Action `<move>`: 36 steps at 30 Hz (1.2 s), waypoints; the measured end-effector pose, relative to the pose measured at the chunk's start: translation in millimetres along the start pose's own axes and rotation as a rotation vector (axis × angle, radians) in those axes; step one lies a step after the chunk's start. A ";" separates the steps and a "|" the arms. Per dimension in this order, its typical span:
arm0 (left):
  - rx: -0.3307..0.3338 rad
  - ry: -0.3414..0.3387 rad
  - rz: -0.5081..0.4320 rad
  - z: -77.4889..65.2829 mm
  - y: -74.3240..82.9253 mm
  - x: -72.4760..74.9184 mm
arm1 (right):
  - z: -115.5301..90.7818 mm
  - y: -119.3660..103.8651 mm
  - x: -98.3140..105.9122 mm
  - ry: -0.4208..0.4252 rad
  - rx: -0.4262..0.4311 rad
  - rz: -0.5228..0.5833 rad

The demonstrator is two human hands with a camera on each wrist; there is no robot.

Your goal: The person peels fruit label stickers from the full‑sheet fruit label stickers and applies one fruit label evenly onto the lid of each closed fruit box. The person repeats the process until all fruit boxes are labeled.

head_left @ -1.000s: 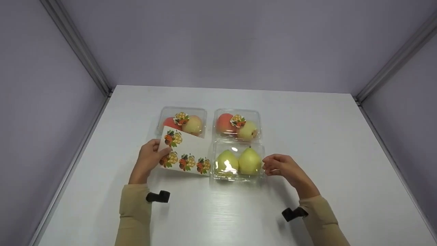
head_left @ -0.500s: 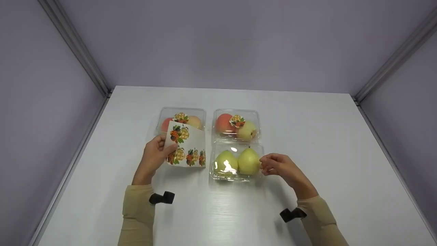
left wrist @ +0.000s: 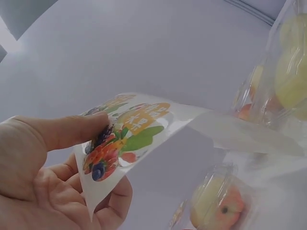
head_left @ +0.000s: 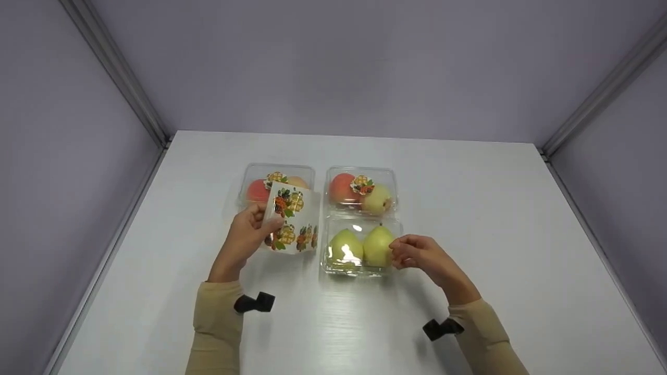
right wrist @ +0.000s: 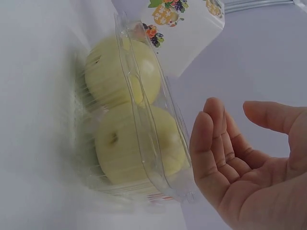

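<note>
My left hand (head_left: 242, 237) pinches the left edge of a sticker sheet (head_left: 305, 213) between thumb and fingers. The sheet carries printed fruit stickers and bends away in a curve, as the left wrist view shows (left wrist: 124, 139). Beside it, a clear plastic box (head_left: 333, 270) holds two yellow-green pears (head_left: 345, 247). My right hand (head_left: 422, 258) hovers at that box's right side, its fingertips overlapping the right pear in the head view. In the right wrist view, this hand's fingers (right wrist: 204, 129) are loosely bent, the thumb apart, with nothing between them.
Two more clear boxes stand behind: a left one (head_left: 251, 172) partly covered by the sheet, and a right one (head_left: 333, 170). Each holds a red and a pale fruit under a round fruit sticker (head_left: 362, 185). Lilac walls (head_left: 344, 67) enclose the white table (head_left: 469, 198).
My left hand has moved right and slightly up with the sheet, which has turned and curled more. My right hand has shifted left, over the pear box's right side. The boxes stay put.
</note>
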State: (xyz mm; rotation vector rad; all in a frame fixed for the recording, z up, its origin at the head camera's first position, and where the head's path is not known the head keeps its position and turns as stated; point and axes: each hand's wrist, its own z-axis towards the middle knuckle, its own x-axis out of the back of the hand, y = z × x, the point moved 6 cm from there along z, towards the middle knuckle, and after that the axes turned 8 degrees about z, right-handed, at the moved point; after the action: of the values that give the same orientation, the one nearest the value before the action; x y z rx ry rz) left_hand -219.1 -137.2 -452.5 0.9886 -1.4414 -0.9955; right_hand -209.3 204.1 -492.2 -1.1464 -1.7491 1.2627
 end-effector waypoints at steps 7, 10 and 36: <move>-0.017 0.008 -0.029 0.4 6.7 -7.0 | 3.0 -4.5 -6.9 -0.030 0.018 -0.006; -0.028 0.018 -0.058 0.4 10.9 -11.4 | 4.3 -6.3 -10.6 -0.034 0.019 0.004; -0.194 -0.019 -0.329 -3.7 49.5 -66.9 | 13.1 -5.4 -46.0 -0.105 0.044 0.098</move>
State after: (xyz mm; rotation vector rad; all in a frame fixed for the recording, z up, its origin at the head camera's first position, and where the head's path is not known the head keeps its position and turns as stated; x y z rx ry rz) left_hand -212.7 -58.7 -425.3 1.0943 -1.1918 -1.3594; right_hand -205.0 156.1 -492.4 -1.1720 -1.7492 1.4367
